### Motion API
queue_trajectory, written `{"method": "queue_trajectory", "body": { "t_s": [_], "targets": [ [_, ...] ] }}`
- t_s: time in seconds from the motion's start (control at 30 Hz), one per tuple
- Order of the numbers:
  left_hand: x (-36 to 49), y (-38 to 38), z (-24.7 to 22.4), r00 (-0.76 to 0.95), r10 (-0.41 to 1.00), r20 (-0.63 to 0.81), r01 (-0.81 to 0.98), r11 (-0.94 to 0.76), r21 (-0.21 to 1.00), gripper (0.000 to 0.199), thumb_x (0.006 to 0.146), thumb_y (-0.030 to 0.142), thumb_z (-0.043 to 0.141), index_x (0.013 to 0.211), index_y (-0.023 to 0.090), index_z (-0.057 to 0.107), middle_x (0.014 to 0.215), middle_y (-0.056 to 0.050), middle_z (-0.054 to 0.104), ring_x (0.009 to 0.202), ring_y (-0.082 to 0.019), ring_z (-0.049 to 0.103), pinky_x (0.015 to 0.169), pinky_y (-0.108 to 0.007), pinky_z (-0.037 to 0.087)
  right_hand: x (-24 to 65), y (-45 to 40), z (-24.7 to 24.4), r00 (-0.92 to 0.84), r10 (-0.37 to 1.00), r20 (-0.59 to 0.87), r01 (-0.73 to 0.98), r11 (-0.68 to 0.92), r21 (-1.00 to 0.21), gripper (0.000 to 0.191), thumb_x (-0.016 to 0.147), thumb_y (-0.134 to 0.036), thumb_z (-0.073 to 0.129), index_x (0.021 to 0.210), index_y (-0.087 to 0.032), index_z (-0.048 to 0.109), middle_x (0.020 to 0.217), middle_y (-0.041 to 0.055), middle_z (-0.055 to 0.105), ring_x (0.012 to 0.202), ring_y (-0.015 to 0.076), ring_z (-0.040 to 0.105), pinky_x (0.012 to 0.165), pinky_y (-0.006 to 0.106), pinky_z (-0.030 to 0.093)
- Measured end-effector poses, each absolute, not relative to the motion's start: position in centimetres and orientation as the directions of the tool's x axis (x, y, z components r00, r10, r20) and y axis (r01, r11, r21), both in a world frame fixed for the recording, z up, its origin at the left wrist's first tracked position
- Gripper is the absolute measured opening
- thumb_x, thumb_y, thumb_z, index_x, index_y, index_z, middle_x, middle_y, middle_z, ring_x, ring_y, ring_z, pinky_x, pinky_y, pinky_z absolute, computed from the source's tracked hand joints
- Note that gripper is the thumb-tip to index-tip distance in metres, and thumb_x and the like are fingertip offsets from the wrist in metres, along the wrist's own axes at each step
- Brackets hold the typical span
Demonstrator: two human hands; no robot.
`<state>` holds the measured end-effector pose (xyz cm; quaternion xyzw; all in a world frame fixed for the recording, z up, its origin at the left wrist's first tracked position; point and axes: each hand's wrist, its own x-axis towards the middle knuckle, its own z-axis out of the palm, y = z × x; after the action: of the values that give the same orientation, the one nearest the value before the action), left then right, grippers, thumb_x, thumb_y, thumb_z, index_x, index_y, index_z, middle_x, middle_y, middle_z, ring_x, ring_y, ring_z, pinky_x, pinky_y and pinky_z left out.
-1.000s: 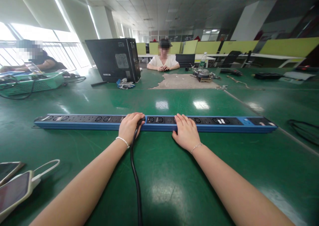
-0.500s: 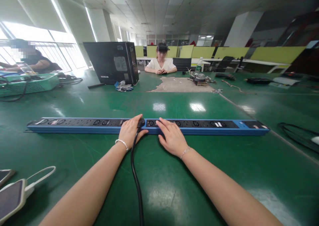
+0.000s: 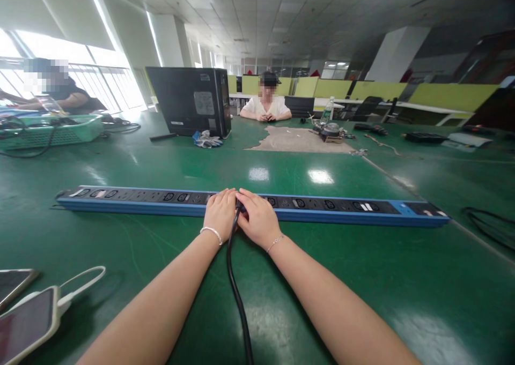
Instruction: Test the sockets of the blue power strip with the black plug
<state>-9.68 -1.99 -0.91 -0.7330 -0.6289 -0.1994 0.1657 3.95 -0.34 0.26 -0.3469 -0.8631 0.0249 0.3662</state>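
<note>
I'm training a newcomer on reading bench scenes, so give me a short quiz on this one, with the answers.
1. True or false: the left hand and the right hand meet over the power strip, with the black cable running out from between them.

2. Multiple choice: what lies at the foot of the computer tower, on the side nearer the camera?
A. a hammer
B. gloves
C. a mug

3. Fill in the colour: the long side of the power strip that faces the camera is ____.

Key: 1. true; 2. B; 3. blue
</note>
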Motion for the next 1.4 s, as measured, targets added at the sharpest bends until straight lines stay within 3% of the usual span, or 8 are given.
{"method": "queue_trajectory", "body": {
  "t_s": [0.4, 0.57, 0.8, 1.13, 1.4],
  "targets": [
    [-8.2, -2.7, -1.5, 0.043, 0.865, 0.5, 0.998, -0.055, 0.009, 0.05, 0.079, 0.018, 0.041, 0.126, 0.001, 0.042, 0.131, -0.02, 0.05, 0.125, -0.029, 0.042, 0.104, -0.042, 0.028, 4.2, -0.3, -0.1, -0.493, 0.626, 0.604, 0.563, 0.759, -0.328, 0.046, 0.078, -0.015, 0.045, 0.123, -0.015, 0.052, 0.133, 0.0084, 0.051, 0.118, 0.0193, 0.049, 0.101, 0.035, 0.038],
    [-8.7, -2.2, -1.4, 0.068, 0.873, 0.483, 0.998, -0.056, -0.04, 0.048, 0.079, 0.02, 0.045, 0.124, 0.002, 0.043, 0.128, -0.021, 0.052, 0.122, -0.029, 0.044, 0.102, -0.042, 0.032, 4.4, -1.1, 0.3, -0.514, 0.672, 0.533, 0.568, 0.732, -0.376, 0.054, 0.077, -0.024, 0.05, 0.13, -0.016, 0.045, 0.14, 0.0099, 0.043, 0.122, 0.0217, 0.045, 0.102, 0.039, 0.035],
    [-9.0, -1.4, -1.0, 0.082, 0.888, 0.452, 0.997, -0.068, -0.047, 0.038, 0.084, 0.021, 0.043, 0.118, 0.007, 0.049, 0.121, -0.018, 0.057, 0.116, -0.028, 0.049, 0.097, -0.039, 0.037, 4.1, -1.7, 0.4, -0.563, 0.694, 0.448, 0.568, 0.719, -0.399, 0.086, 0.067, -0.045, 0.063, 0.139, -0.012, 0.03, 0.146, 0.0173, 0.029, 0.132, 0.0276, 0.032, 0.107, 0.047, 0.026],
    [-9.3, -1.6, -0.4, 0.135, 0.873, 0.469, 0.99, -0.098, -0.103, 0.029, 0.086, 0.016, 0.04, 0.112, 0.009, 0.052, 0.115, -0.016, 0.058, 0.105, -0.027, 0.052, 0.091, -0.038, 0.04, 3.4, -2.2, 0.1, -0.518, 0.736, 0.436, 0.608, 0.675, -0.418, 0.097, 0.06, -0.045, 0.071, 0.14, -0.015, 0.026, 0.148, 0.0171, 0.026, 0.135, 0.0272, 0.028, 0.11, 0.048, 0.023],
    [-9.6, -1.5, -0.5, 0.139, 0.856, 0.498, 0.99, -0.132, -0.048, 0.025, 0.087, 0.017, 0.04, 0.109, 0.011, 0.053, 0.113, -0.013, 0.06, 0.104, -0.025, 0.053, 0.089, -0.036, 0.041, 3.0, -2.3, -0.4, -0.483, 0.75, 0.452, 0.632, 0.656, -0.412, 0.101, 0.056, -0.042, 0.074, 0.139, -0.012, 0.026, 0.147, 0.0182, 0.026, 0.135, 0.0276, 0.028, 0.11, 0.048, 0.022]
  ]
}}
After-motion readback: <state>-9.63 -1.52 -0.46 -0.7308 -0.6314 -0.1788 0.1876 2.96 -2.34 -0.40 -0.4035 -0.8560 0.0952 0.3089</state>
